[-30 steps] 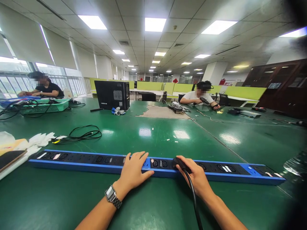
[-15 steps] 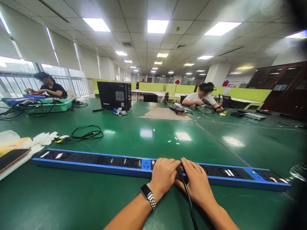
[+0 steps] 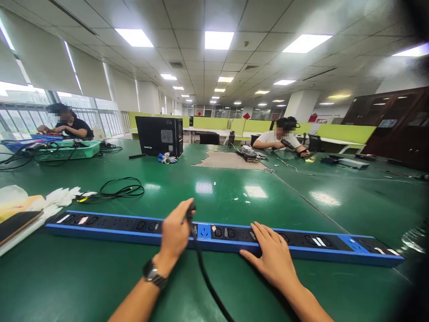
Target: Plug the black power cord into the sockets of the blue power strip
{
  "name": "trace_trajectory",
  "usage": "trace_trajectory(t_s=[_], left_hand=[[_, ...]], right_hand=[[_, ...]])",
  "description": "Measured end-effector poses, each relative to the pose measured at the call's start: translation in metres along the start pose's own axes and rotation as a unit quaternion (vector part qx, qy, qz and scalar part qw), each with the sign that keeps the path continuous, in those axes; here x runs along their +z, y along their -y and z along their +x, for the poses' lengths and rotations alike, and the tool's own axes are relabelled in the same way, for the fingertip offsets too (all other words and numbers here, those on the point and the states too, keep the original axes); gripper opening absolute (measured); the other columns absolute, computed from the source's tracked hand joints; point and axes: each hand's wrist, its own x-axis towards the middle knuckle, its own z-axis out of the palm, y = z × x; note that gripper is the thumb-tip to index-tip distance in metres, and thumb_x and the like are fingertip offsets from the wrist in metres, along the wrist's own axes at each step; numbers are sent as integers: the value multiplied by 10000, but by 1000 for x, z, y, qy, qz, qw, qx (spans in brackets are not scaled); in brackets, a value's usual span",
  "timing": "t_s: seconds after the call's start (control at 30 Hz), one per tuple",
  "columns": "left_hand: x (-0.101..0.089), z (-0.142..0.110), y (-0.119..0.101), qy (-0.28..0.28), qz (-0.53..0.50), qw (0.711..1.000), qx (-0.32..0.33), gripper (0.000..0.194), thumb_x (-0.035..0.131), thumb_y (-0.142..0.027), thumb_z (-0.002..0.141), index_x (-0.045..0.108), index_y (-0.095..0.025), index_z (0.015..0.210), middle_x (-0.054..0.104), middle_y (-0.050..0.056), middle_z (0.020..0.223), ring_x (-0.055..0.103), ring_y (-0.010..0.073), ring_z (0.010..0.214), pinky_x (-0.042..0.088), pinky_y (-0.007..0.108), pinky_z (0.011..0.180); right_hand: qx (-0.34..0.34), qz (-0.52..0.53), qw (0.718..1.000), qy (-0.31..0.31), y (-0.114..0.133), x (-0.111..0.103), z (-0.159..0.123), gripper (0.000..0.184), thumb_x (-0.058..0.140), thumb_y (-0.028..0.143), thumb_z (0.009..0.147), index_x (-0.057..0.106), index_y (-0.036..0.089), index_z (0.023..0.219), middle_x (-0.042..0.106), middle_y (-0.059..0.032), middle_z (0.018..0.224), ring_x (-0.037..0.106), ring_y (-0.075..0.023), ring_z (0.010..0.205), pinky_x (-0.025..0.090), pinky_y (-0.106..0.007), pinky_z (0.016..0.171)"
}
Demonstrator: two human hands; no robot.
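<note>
A long blue and black power strip (image 3: 221, 244) lies across the green table, its several sockets facing up. My left hand (image 3: 176, 232) is raised over the strip, left of its middle, closed around a black power plug (image 3: 190, 210). From that plug a thick black cable (image 3: 206, 275) hangs down toward the lower edge of the view. The plug is apart from the sockets, and its front end is partly hidden by my fingers. My right hand (image 3: 273, 255) grips the strip right of its middle, fingers over the top and thumb at the front side.
Behind the strip lies a coiled black cable (image 3: 122, 188). White tissue and packaging (image 3: 30, 201) are at left. Farther back stand a black computer case (image 3: 159, 136), gloves (image 3: 166, 158) and a green basket (image 3: 72, 150). Two people work across the table, beside parts (image 3: 251, 155).
My left hand has moved left and up from beside my right hand, carrying the plug and cable away from the strip. My right hand has stayed on the strip.
</note>
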Motion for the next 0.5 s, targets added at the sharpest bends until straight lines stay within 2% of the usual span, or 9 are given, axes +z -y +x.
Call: trace_trajectory(t_s=[0.1, 0.2, 0.27, 0.4, 0.5], left_hand=[[-54, -13, 52, -9, 53, 998, -38, 365, 486, -324, 912, 612, -196, 1229, 688, 76, 1209, 656, 239, 1093, 507, 397, 992], [-82, -23, 78, 22, 63, 996, -53, 422, 502, -405, 912, 613, -165, 1240, 732, 95, 1106, 711, 234, 947, 568, 352, 865], [-86, -23, 82, 66, 52, 996, -38, 413, 507, -399, 915, 612, -172, 1242, 741, 85, 1082, 718, 220, 914, 575, 331, 836], [-81, -16, 77, 132, 56, 989, 41, 344, 502, -291, 920, 618, -221, 1237, 702, 61, 1185, 664, 205, 1068, 534, 335, 932], [-79, -15, 74, 163, 86, 979, 92, 367, 458, -204, 918, 608, -244, 1251, 684, 56, 1215, 637, 198, 1110, 514, 353, 961]], right_hand=[[3, -5, 1000, 2, -1, 3, -1, 717, 599, 606, 762, 521, 166, 1324, 552, -137, 1372, 479, -335, 1256, 365, -522, 1015], [4, -16, 1000, 3, -2, 6, -1, 730, 573, 625, 772, 519, 152, 1325, 546, -136, 1379, 469, -330, 1266, 361, -516, 1019], [4, -22, 1000, 4, -2, 7, -1, 735, 571, 627, 770, 522, 143, 1321, 546, -134, 1380, 469, -327, 1266, 363, -511, 1019], [6, -27, 1000, 4, -4, 9, -1, 734, 580, 627, 760, 525, 153, 1318, 556, -124, 1372, 478, -326, 1258, 369, -509, 1014], [15, -16, 1000, 4, -3, 9, 0, 740, 596, 629, 746, 536, 150, 1307, 556, -133, 1368, 476, -342, 1257, 363, -532, 1016]])
